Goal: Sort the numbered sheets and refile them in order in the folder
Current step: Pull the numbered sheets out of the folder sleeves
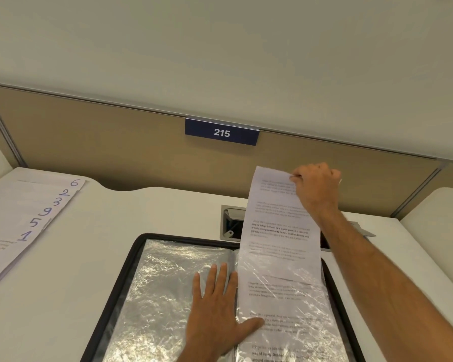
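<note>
Desk (141, 220): white top, curved cut-out at back edge.
Partition (115, 142): tan panel w/ grey metal trim, behind desk.
Sign (221, 132): navy, "215", on partition top.
Wall (220, 48): plain pale.
Cable hatch (232, 222): open, in desk.

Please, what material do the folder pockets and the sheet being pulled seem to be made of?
Folder pockets: apparently thin clear plastic film, glossy; it is wrinkled and reflects bright glare. Sheet, pinched by the right hand: matte white printed paper; it bends softly without any shine.
</note>
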The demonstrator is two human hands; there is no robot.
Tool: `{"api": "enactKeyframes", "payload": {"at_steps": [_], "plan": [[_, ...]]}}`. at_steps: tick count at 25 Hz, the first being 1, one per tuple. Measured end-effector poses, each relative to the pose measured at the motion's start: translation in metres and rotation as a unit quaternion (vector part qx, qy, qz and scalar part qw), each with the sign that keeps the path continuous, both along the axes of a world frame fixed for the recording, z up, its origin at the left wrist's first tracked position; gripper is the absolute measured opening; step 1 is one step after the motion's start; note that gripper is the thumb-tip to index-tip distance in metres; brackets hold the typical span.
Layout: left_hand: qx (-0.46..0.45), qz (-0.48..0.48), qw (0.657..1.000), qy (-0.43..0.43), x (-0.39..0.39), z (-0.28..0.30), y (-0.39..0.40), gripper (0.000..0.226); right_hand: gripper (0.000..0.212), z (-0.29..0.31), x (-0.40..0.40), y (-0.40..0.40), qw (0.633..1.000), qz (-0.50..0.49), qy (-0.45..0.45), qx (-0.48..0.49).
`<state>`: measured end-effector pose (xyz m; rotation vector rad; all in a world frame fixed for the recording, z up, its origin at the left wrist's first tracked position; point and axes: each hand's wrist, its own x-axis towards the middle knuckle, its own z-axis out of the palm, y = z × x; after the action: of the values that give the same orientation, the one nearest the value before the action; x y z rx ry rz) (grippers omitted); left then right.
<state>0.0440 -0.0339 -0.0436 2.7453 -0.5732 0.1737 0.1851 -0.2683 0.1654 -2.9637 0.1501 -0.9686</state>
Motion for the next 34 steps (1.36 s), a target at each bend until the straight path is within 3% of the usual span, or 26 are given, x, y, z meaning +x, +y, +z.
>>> {"api": "enactKeyframes", "payload": {"at_steps": [4,9,12,15,20,23,26,28,30,31,32,34], "plan": [[0.009,-0.007,1.0,0.019,0.0,0.0,0.0,0.113,0.01,0.037,-0.008,-0.008,0.999,0.016,-0.043,0.024],[-0.019,-0.008,0.996,0.085,0.002,0.022,0.007,0.123,0.01,0.072,-0.033,-0.005,0.994,0.076,-0.034,0.074],[-0.196,0.006,0.965,0.175,0.011,0.035,0.015,0.117,0.01,0.094,-0.049,0.005,0.985,0.119,0.011,0.121],[-0.394,0.055,0.907,0.142,0.017,0.066,0.029,0.104,0.008,0.113,-0.066,0.024,0.974,0.174,0.073,0.127],[-0.486,0.09,0.869,0.01,0.03,0.129,0.063,0.094,0.003,0.13,-0.087,0.076,0.954,0.231,0.134,0.137],[-0.507,0.101,0.856,-0.014,0.029,0.151,0.089,0.075,0.003,0.139,-0.097,0.111,0.941,0.258,0.154,0.153],[-0.547,0.111,0.829,-0.037,0.024,0.163,0.118,0.022,0.004,0.141,-0.102,0.139,0.925,0.287,0.173,0.178],[-0.552,0.119,0.824,-0.038,0.019,0.166,0.139,0.01,0.02,0.133,-0.099,0.155,0.946,0.272,0.113,0.135],[-0.547,0.134,0.825,-0.04,0.015,0.168,0.166,0.013,0.061,0.112,-0.096,0.167,0.973,0.194,0.011,0.128],[-0.541,0.144,0.827,-0.044,0.015,0.168,0.181,0.013,0.077,0.099,-0.098,0.175,0.962,0.166,-0.001,0.218],[-0.534,0.157,0.829,-0.047,0.015,0.169,0.196,0.013,0.087,0.08,-0.1,0.183,0.919,0.157,0.026,0.36],[-0.526,0.186,0.828,-0.046,0.017,0.168,0.227,0.013,0.092,0.036,-0.103,0.204,0.749,0.176,0.139,0.623]]}}
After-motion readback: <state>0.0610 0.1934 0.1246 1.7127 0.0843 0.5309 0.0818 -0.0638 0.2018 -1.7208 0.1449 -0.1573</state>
